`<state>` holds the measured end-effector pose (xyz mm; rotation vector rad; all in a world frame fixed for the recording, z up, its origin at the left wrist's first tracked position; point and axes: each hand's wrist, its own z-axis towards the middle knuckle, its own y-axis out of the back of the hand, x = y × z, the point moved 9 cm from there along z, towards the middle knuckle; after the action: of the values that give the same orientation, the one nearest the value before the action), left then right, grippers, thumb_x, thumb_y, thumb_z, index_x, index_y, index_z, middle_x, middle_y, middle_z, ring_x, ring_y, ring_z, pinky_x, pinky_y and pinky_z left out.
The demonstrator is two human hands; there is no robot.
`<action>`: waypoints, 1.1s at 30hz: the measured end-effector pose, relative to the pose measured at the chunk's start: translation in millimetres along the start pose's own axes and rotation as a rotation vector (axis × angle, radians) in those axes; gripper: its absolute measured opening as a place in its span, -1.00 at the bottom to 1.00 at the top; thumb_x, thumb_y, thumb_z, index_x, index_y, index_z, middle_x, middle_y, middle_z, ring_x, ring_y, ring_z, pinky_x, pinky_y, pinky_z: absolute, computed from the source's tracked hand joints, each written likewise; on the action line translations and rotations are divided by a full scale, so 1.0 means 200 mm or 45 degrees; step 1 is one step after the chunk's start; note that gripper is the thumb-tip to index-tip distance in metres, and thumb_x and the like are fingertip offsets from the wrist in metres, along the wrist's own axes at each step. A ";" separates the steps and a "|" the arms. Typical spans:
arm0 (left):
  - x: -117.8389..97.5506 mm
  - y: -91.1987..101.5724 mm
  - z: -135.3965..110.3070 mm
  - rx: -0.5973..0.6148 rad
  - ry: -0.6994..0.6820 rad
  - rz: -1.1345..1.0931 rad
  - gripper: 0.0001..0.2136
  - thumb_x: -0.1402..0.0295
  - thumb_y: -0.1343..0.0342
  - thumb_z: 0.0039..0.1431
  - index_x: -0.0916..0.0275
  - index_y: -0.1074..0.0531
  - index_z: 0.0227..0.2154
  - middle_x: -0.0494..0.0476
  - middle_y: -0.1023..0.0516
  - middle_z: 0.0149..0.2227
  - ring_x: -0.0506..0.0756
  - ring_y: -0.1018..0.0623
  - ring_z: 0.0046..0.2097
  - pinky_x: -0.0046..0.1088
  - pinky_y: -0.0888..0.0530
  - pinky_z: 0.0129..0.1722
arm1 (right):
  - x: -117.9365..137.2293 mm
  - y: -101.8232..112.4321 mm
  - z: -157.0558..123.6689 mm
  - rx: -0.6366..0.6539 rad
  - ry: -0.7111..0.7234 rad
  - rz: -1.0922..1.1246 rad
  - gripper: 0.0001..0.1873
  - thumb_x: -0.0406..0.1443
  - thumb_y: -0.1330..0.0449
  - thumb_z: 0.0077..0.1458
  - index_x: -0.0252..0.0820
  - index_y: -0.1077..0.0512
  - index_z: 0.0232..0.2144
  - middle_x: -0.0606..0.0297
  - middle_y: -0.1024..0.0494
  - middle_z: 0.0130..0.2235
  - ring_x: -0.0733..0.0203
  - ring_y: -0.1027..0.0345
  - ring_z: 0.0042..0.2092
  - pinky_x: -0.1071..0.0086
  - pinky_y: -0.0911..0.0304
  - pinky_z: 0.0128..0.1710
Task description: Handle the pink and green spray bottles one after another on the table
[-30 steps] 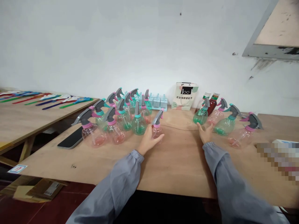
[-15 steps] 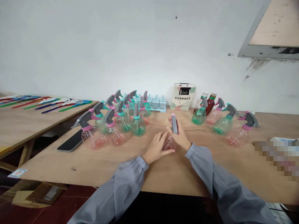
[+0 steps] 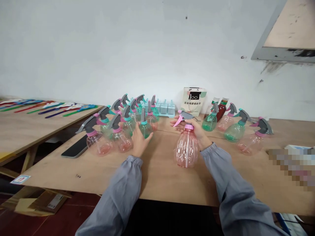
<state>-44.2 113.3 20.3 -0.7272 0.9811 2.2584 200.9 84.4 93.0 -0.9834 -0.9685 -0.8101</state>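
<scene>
My right hand (image 3: 197, 131) grips the grey-and-pink trigger head of a pink clear spray bottle (image 3: 185, 150), holding it upright above the wooden table (image 3: 172, 177). My left hand (image 3: 139, 141) reaches into the cluster of spray bottles (image 3: 118, 129) on the left, fingers curled around a green spray bottle (image 3: 145, 126) at the group's near right edge. Both arms wear grey sleeves.
A second group of green and pink spray bottles (image 3: 236, 131) stands at the right. A black phone (image 3: 75, 148) lies at the table's left edge. A printed box (image 3: 193, 101), pale blue trays (image 3: 165, 108) and red bottles (image 3: 221, 108) line the wall. Another table (image 3: 24, 127) holds coloured strips.
The pink bottle went from my left hand to both hands, and my right hand alone has lifted it nearer. My left hand has gone back to the left cluster onto a green bottle.
</scene>
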 end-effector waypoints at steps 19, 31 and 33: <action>-0.11 -0.18 -0.13 0.311 -0.159 -0.198 -0.33 0.20 -0.29 0.04 0.16 -0.19 0.20 0.33 -0.41 0.20 0.34 -0.41 0.24 0.04 -0.28 0.24 | 0.03 0.11 0.03 -0.142 0.094 0.046 -0.78 -0.29 -0.15 -0.29 -0.10 -0.36 -0.43 0.28 -0.58 -0.45 0.05 -0.54 -0.30 0.28 -0.43 -0.39; -0.13 -0.18 -0.14 0.339 -0.176 -0.207 -0.34 0.21 -0.31 0.03 0.17 -0.21 0.18 0.32 -0.41 0.18 0.32 -0.43 0.22 0.00 -0.31 0.23 | 0.05 0.03 0.00 -0.053 0.052 -0.096 -0.76 -0.32 -0.16 -0.33 -0.13 -0.43 -0.45 0.28 -0.59 -0.42 0.07 -0.53 -0.27 0.31 -0.39 -0.36; -0.13 -0.18 -0.14 0.343 -0.182 -0.206 -0.34 0.21 -0.31 0.03 0.18 -0.21 0.18 0.33 -0.41 0.19 0.32 -0.43 0.22 0.00 -0.31 0.23 | 0.05 0.03 -0.01 -0.062 0.053 -0.096 -0.78 -0.33 -0.16 -0.32 -0.12 -0.43 -0.45 0.31 -0.55 -0.46 0.12 -0.49 -0.32 0.34 -0.35 -0.39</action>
<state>6.0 105.8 4.8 -0.5020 1.0882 1.9606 209.7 83.4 100.8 -0.9732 -0.9586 -0.9173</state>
